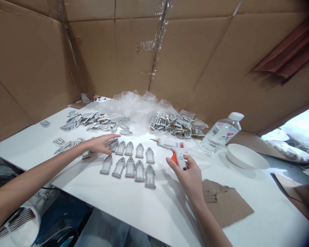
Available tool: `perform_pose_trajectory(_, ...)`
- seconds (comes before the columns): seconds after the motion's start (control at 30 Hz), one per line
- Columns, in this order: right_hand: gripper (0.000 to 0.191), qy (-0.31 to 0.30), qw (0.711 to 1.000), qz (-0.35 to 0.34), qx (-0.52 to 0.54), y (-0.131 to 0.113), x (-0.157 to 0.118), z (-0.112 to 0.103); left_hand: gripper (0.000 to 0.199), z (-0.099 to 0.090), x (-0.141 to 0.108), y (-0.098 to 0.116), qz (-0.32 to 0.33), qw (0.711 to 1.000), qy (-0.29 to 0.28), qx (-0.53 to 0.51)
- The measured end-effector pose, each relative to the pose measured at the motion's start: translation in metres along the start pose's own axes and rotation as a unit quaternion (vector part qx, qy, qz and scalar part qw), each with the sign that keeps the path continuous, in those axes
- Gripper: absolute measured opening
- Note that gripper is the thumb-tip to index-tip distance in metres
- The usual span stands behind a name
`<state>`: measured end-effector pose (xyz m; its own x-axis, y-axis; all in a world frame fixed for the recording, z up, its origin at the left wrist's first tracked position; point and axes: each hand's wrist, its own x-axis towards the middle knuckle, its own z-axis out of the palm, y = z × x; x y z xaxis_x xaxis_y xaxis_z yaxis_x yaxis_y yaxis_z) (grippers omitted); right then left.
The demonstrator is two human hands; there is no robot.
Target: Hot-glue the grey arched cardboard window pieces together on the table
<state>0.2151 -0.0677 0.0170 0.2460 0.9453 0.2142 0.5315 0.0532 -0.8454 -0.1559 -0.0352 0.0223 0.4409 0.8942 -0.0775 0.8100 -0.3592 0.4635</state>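
My right hand point(189, 173) is wrapped round the handle of a white hot glue gun point(171, 144) with an orange trigger. Its metal nozzle points left, a little above the table. On the left, my left hand point(103, 143) has its fingers apart at the end of the back row of small grey arched window-shaped pieces. Its thumb and fingertips are on either side of the leftmost arched piece point(114, 145); whether they touch it I cannot tell. A front row of similar pieces, with one arched piece point(130, 167) at its middle, lies nearer to me.
Loose heaps of pieces lie at the left point(92, 120) and right point(173, 124), before crumpled clear plastic point(136, 104). A plastic bottle point(222, 132), a white round lid or dish point(244, 157) and torn cardboard point(226, 202) are at right. Cardboard walls point(134, 51) stand behind.
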Motion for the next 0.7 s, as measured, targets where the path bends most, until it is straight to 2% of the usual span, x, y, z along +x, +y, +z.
perform_pose_trajectory(0.13,0.055,-0.001,1.0,0.006,-0.005,0.001,0.001,0.0,0.077,-0.002,0.014,-0.002,0.009,1.0,-0.001,0.001)
perform_pose_trajectory(0.23,0.054,-0.003,1.0,0.006,-0.002,0.0,0.0,-0.001,0.08,-0.007,0.013,-0.001,0.007,1.0,0.004,0.002)
perform_pose_trajectory(0.37,0.054,0.004,1.0,-0.003,-0.001,-0.003,-0.001,-0.002,0.077,-0.018,-0.008,0.012,0.014,1.0,0.012,-0.003)
perform_pose_trajectory(0.43,0.053,0.003,1.0,-0.001,0.0,-0.004,-0.001,-0.003,0.076,-0.02,-0.023,0.022,0.014,1.0,-0.014,0.0)
perform_pose_trajectory(0.57,0.053,-0.004,1.0,-0.003,0.005,-0.002,-0.002,-0.002,0.08,-0.013,-0.043,0.043,0.013,0.997,-0.079,0.017)
perform_pose_trajectory(0.7,0.053,-0.005,1.0,-0.006,0.01,-0.002,-0.002,-0.001,0.08,-0.001,-0.046,0.057,0.015,0.995,-0.094,0.042)
